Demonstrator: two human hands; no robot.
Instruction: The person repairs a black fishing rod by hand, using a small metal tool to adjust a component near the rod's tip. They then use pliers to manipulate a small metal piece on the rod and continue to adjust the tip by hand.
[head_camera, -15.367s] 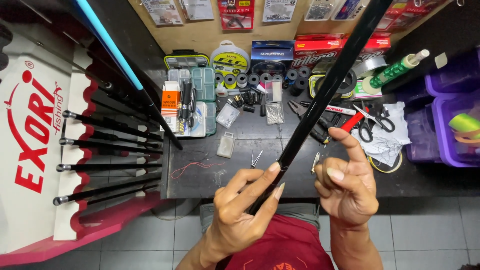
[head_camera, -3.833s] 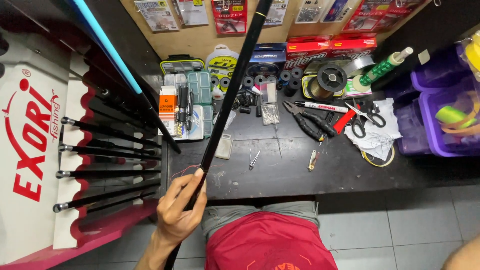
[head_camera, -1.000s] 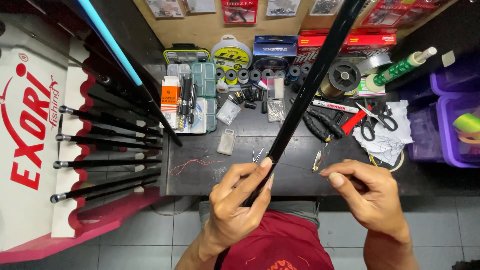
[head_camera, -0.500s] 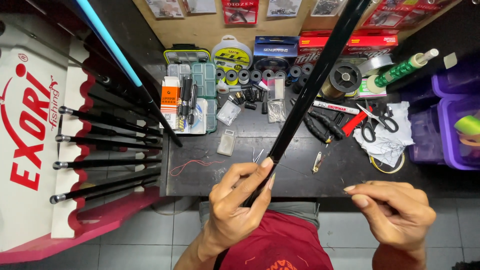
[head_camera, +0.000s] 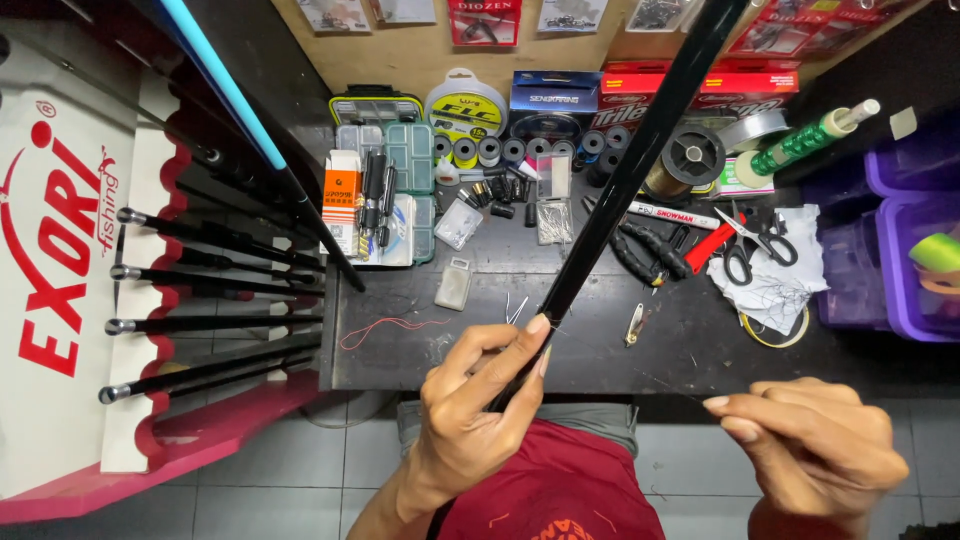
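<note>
The left hand (head_camera: 470, 420) grips a long black rod blank (head_camera: 625, 180) over the dark workbench's (head_camera: 700, 350) front edge. The right hand (head_camera: 815, 450) pinches thin thread, seemingly mid-wrap. Next, the thread likely needs tension.

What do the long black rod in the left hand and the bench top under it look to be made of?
The black rod looks like glossy carbon or fibreglass: smooth, with a long pale sheen along it, though the look leaves that open. The left hand closes around it. The bench top looks like matte black painted or laminated board, scuffed and dusty.
</note>
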